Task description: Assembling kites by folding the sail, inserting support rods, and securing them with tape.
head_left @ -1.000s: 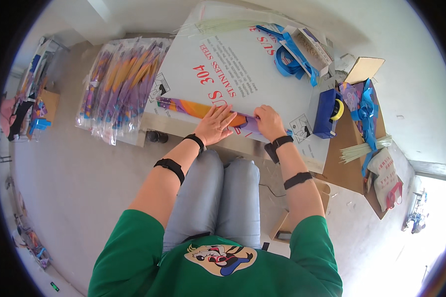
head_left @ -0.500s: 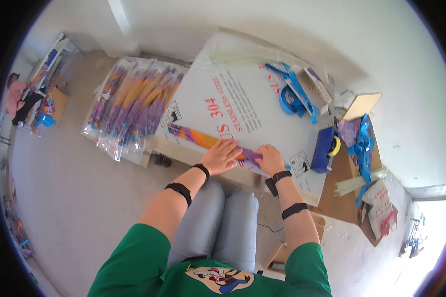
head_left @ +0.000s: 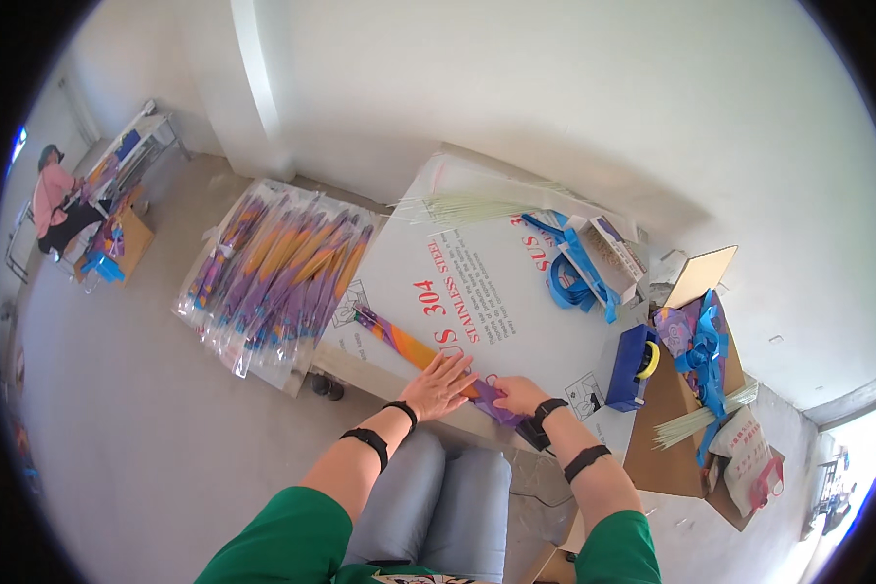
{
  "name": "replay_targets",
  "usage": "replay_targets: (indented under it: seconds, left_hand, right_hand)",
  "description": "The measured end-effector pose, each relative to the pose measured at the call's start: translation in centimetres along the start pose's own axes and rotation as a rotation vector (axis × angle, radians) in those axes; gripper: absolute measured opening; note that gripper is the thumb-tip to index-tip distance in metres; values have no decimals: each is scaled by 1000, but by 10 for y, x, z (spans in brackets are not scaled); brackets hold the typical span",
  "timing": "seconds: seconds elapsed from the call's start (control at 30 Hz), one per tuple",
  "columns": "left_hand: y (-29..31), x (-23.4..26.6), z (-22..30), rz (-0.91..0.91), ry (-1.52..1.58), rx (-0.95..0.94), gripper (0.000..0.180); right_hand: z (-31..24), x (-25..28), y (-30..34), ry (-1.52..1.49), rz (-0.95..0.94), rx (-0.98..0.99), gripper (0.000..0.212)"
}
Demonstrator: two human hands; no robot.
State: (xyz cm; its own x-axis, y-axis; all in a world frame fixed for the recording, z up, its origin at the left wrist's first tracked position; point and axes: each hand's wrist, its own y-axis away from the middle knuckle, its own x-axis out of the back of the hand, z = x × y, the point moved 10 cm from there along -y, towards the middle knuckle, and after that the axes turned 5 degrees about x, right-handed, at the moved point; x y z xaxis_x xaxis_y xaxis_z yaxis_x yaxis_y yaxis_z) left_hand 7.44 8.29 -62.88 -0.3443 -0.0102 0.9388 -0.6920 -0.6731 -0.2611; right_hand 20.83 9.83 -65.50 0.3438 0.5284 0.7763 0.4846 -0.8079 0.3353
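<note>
A long, narrow folded strip of purple and orange printed fabric (head_left: 406, 345) lies slantwise along the near edge of the white-topped table (head_left: 555, 362). My left hand (head_left: 438, 386) rests flat across its middle, fingers stretched out and pressing it down. Just to the right, my right hand (head_left: 520, 397) has its fingers closed on the strip's near right part. The purple end pokes out below that hand. Both wrists and forearms wear black bands.
Plastic-wrapped packs (head_left: 277, 277) of similar fabric lie at left. Blue ribbon (head_left: 566, 284), a small box (head_left: 608, 248) and thin pale rods (head_left: 477, 207) lie at the back. A blue tape dispenser (head_left: 634, 368) stands right, beside a filled cardboard box (head_left: 667, 453). Another person (head_left: 54, 195) works far left.
The view has tilted up, so the table and hands appear lower. My right hand has come slightly closer to the left one along the strip. The left hand stays flat on it.
</note>
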Motion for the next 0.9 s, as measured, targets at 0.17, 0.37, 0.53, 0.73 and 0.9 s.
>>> replay_targets:
  seconds: [0.17,0.37,0.53,0.73,0.9]
  left_hand:
    - [9,12,-7,150,124,-6,64]
    - [-23,40,-101,66,-104,53,57]
    - [-136,79,-213,23,-289,82,58]
    - [-247,39,-308,-189,-365,380,75]
    - [-299,10,-346,-179,-330,479,91]
  right_hand:
    - [11,11,30,-583,109,-3,21]
    - [-24,35,28,-1842,497,-108,14]
    - [-30,20,-10,-2110,769,67,15]
    - [-17,-9,-28,-2162,869,-85,18]
    - [-17,-12,-37,-2087,832,-184,20]
